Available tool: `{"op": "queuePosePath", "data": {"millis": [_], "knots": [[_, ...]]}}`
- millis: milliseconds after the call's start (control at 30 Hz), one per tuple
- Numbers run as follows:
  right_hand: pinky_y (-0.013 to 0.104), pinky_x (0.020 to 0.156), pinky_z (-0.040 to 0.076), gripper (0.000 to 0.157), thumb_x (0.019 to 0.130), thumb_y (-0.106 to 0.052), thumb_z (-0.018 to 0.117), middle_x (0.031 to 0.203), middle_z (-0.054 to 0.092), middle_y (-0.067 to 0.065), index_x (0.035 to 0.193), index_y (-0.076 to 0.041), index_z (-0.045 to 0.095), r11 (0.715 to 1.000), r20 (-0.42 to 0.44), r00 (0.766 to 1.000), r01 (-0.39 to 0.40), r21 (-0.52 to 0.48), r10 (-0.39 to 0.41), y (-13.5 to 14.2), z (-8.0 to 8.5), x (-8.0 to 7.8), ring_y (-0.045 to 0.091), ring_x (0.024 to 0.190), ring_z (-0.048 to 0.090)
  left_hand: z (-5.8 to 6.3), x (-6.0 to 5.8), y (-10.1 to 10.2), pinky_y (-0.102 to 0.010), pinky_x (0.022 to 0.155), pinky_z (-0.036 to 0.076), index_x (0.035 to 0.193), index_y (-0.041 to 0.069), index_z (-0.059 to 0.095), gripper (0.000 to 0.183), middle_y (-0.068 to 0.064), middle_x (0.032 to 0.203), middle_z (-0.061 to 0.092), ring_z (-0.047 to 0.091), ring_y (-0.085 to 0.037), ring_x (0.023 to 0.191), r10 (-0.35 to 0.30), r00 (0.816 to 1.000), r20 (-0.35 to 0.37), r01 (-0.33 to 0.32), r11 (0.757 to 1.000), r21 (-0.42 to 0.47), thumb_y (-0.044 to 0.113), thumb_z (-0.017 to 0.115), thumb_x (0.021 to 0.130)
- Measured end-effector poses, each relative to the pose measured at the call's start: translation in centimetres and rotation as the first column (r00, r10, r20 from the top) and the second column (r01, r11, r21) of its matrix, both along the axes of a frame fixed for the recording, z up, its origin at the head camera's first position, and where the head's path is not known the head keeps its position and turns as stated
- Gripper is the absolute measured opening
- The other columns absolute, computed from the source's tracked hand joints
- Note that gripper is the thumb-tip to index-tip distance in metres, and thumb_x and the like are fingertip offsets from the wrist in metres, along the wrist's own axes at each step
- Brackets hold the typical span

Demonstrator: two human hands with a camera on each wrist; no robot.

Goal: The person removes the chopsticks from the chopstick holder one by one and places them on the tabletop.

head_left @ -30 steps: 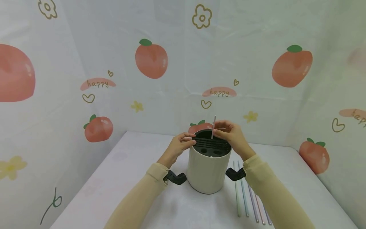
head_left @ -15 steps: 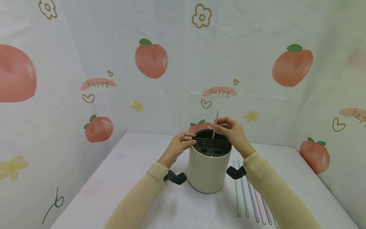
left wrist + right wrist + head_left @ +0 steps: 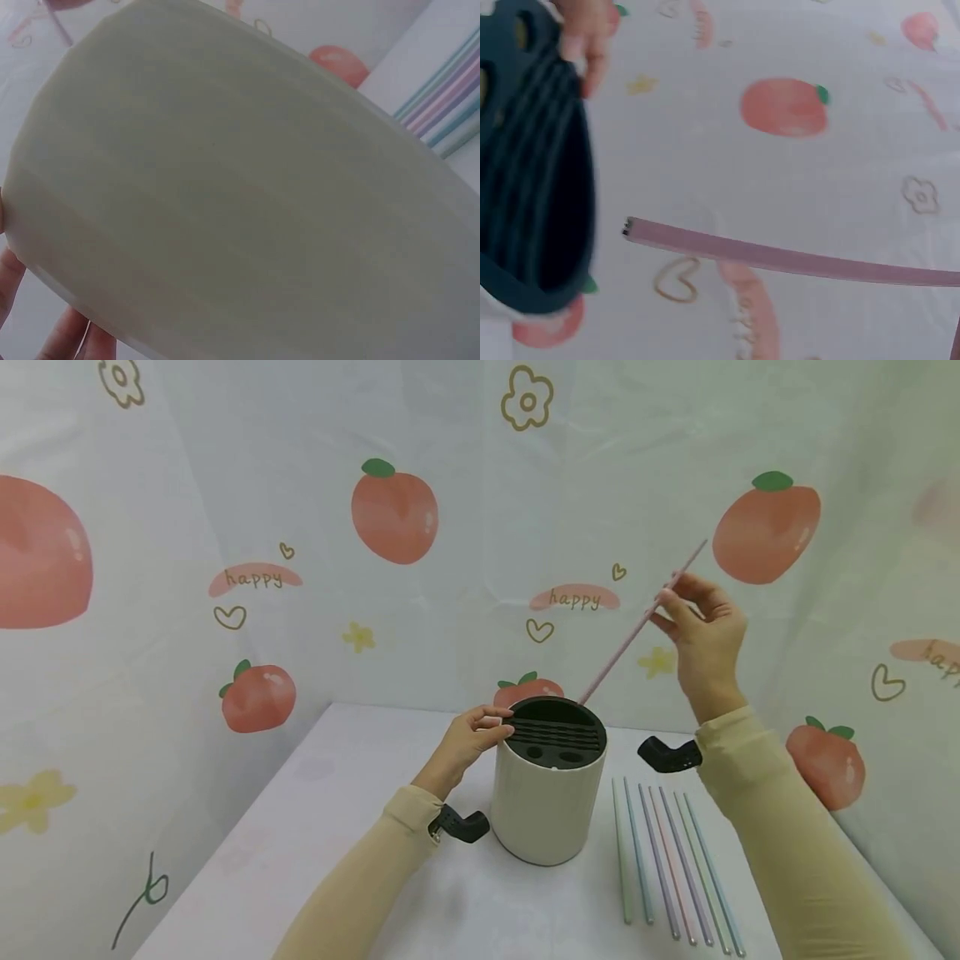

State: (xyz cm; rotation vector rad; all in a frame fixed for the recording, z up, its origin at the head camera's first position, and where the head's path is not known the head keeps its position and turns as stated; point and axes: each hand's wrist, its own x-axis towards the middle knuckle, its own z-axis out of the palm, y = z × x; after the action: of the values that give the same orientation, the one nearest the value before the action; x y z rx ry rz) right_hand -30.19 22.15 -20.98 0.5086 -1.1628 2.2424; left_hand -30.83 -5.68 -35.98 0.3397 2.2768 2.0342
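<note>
A cream utensil holder with a black slotted insert stands upright on the table. My left hand grips its rim at the left, thumb and forefinger at the edge; in the left wrist view the holder's wall hides most of that hand. Up to the right, my right hand pinches a pink chopstick near its upper end. The chopstick slants down-left, its lower end close to the holder's right rear rim. In the right wrist view that metal-tipped end of the chopstick is apart from the insert.
Several pastel chopsticks in green, blue, purple and pink lie side by side on the white table, right of the holder. A fruit-printed white cloth hangs behind and along the sides.
My right hand has lifted the pink chopstick up and rightward, out of the holder's rear opening, and the chopstick now leans right. The left hand stays on the rim.
</note>
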Motion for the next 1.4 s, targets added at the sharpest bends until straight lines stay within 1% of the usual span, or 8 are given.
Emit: {"op": "queuePosePath", "data": {"millis": [200, 467, 667, 767, 867, 933, 1167, 1400], "knots": [[0.03, 0.063, 0.059, 0.028, 0.077, 0.011, 0.073, 0.092, 0.066, 0.01, 0.104, 0.006, 0.066, 0.999, 0.103, 0.994, 0.026, -0.038, -0.022, 5.0, 0.5, 0.6, 0.018, 0.075, 0.066, -0.1, -0.1, 0.0, -0.053, 0.104, 0.041, 0.119, 0.014, 0.066, 0.03, -0.017, 0.13, 0.052, 0.049, -0.031, 0.123, -0.002, 1.0, 0.002, 0.002, 1.0, 0.007, 0.019, 0.069, 0.089], [0.024, 0.065, 0.058, 0.016, 0.086, 0.004, 0.067, 0.087, 0.07, -0.002, 0.094, -0.008, 0.072, 0.971, 0.373, 0.927, -0.065, 0.231, -0.027, 12.4, -6.5, 1.6, 0.007, 0.076, 0.069, -0.1, 0.0, 0.0, -0.052, 0.103, 0.042, 0.118, 0.014, 0.066, 0.03, -0.016, 0.13, 0.053, 0.051, -0.031, 0.121, -0.008, 1.0, -0.003, 0.008, 1.0, 0.001, 0.019, 0.069, 0.089], [0.02, 0.063, 0.057, 0.027, 0.091, -0.002, 0.064, 0.082, 0.071, -0.012, 0.085, -0.026, 0.073, 0.851, 0.503, 0.856, -0.173, 0.495, -0.118, 16.6, -13.6, 2.6, 0.0, 0.074, 0.067, -0.1, 0.2, 0.0, -0.052, 0.102, 0.042, 0.118, 0.014, 0.066, 0.029, -0.016, 0.129, 0.053, 0.051, -0.03, 0.12, -0.003, 1.0, -0.006, 0.003, 1.0, -0.005, 0.019, 0.069, 0.089], [0.019, 0.065, 0.056, 0.026, 0.093, -0.007, 0.063, 0.08, 0.068, -0.018, 0.085, -0.03, 0.07, 0.746, 0.546, 0.807, -0.217, 0.629, -0.226, 17.7, -17.0, 3.3, -0.003, 0.074, 0.065, -0.1, 0.3, -0.1, -0.053, 0.101, 0.042, 0.118, 0.014, 0.066, 0.03, -0.016, 0.128, 0.054, 0.051, -0.031, 0.12, 0.0, 1.0, -0.018, 0.0, 1.0, -0.011, 0.021, 0.069, 0.089], [0.022, 0.067, 0.057, 0.012, 0.094, -0.011, 0.062, 0.082, 0.069, -0.015, 0.1, -0.008, 0.072, 0.641, 0.579, 0.745, -0.273, 0.717, -0.331, 18.3, -19.7, 3.9, -0.002, 0.074, 0.064, 0.0, 0.3, -0.1, -0.052, 0.101, 0.043, 0.119, 0.013, 0.066, 0.03, -0.017, 0.128, 0.054, 0.051, -0.03, 0.12, -0.005, 1.0, -0.031, 0.005, 1.0, -0.014, 0.021, 0.068, 0.09], [0.023, 0.068, 0.057, 0.028, 0.095, -0.011, 0.062, 0.084, 0.07, -0.011, 0.111, 0.011, 0.064, 0.596, 0.596, 0.706, -0.305, 0.743, -0.382, 18.4, -20.9, 4.2, 0.0, 0.074, 0.065, 0.1, 0.3, -0.1, -0.052, 0.101, 0.043, 0.119, 0.013, 0.066, 0.03, -0.017, 0.128, 0.054, 0.051, -0.03, 0.119, -0.007, 0.999, -0.036, 0.007, 1.0, -0.015, 0.021, 0.068, 0.09], [0.026, 0.066, 0.056, 0.039, 0.093, -0.005, 0.06, 0.084, 0.07, -0.003, 0.117, 0.024, 0.05, 0.577, 0.674, 0.614, -0.396, 0.714, -0.412, 18.0, -23.1, 4.3, 0.007, 0.072, 0.064, 0.1, 0.2, 0.0, -0.055, 0.102, 0.041, 0.118, 0.015, 0.066, 0.03, -0.016, 0.129, 0.054, 0.053, -0.031, 0.119, 0.007, 1.0, -0.019, -0.007, 1.0, -0.012, 0.021, 0.069, 0.089], [0.027, 0.063, 0.056, 0.036, 0.09, -0.005, 0.062, 0.082, 0.068, 0.0, 0.114, 0.021, 0.055, 0.527, 0.661, 0.598, -0.418, 0.74, -0.454, 17.3, -24.6, 4.0, 0.011, 0.07, 0.06, 0.0, 0.1, 0.0, -0.055, 0.103, 0.04, 0.117, 0.017, 0.067, 0.03, -0.015, 0.128, 0.054, 0.055, -0.03, 0.116, 0.018, 1.0, 0.001, -0.018, 1.0, -0.014, 0.022, 0.07, 0.088]]}}
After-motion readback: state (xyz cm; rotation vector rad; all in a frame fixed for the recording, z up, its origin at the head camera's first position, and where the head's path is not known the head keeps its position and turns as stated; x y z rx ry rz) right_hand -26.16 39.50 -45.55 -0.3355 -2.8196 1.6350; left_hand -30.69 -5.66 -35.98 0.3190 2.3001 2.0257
